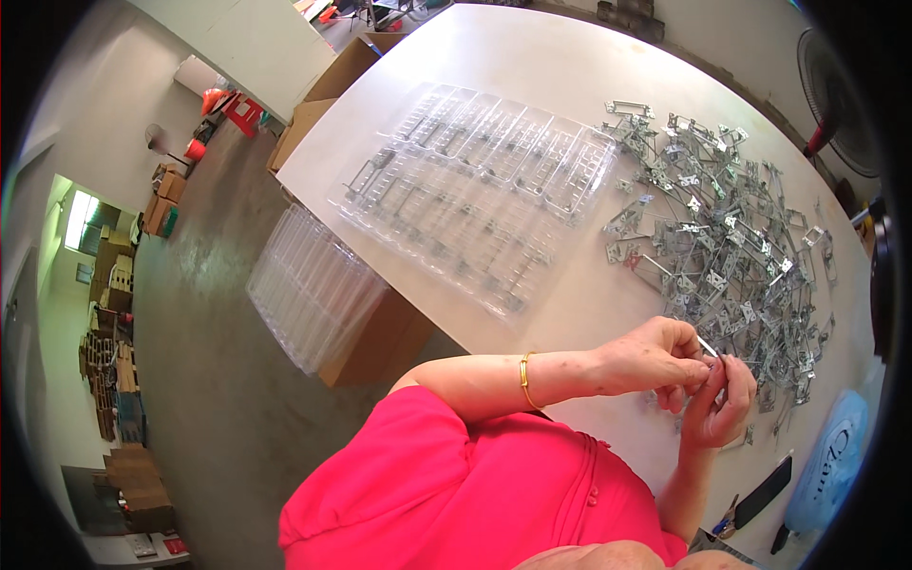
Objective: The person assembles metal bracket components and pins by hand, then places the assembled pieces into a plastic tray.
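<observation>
The pink shirt of the person is filling the near part of the view, closest to the camera. From it the left forearm, wearing a thin gold bracelet, is reaching to the right over the edge of the white table.

The left hand is curling its fingers closed, and its fingertips are pinching a small metal part, a thin silver piece. The right hand is coming up from below, fingers bent and closed too, and it is touching the same part from the other side. So both hands are gripping this one piece together, just at the near edge of the big pile of metal parts. How the piece is shaped I cannot tell, it is mostly hidden between the fingers.

The pile is spreading over the right side of the table. To the left of it, a clear plastic tray with long compartments is lying flat, and some metal parts are lying in its rows.

Left of the table, lower down, a stack of clear trays is resting on a cardboard box. Near the right hand, at the near right corner, a blue plastic bag and a dark flat object are lying.
</observation>
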`<action>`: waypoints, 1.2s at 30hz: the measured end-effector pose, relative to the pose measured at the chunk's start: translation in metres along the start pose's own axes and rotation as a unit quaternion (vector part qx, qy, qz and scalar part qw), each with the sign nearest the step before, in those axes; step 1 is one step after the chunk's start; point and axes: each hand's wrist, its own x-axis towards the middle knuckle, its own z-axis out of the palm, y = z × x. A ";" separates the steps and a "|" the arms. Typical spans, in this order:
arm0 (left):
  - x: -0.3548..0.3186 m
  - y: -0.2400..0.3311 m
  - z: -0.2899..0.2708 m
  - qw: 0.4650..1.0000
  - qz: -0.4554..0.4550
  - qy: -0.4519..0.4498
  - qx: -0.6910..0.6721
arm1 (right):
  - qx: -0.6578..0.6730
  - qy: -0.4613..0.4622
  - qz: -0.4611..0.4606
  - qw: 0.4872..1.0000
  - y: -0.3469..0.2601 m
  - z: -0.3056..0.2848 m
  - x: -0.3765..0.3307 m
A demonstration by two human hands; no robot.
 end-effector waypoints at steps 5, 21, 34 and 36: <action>-0.013 0.004 -0.009 0.998 0.038 0.005 -0.059 | 0.052 -0.016 -0.010 0.998 -0.018 0.003 0.015; -0.114 0.105 -0.129 0.834 0.293 0.220 0.413 | 0.235 -0.038 0.051 0.970 -0.058 0.043 0.050; -0.185 0.219 -0.385 0.534 0.046 0.320 0.781 | 0.313 -0.042 0.387 0.867 -0.057 0.070 0.028; -0.177 0.220 -0.399 0.523 0.010 0.302 0.797 | 0.310 -0.050 0.402 0.860 -0.062 0.074 0.028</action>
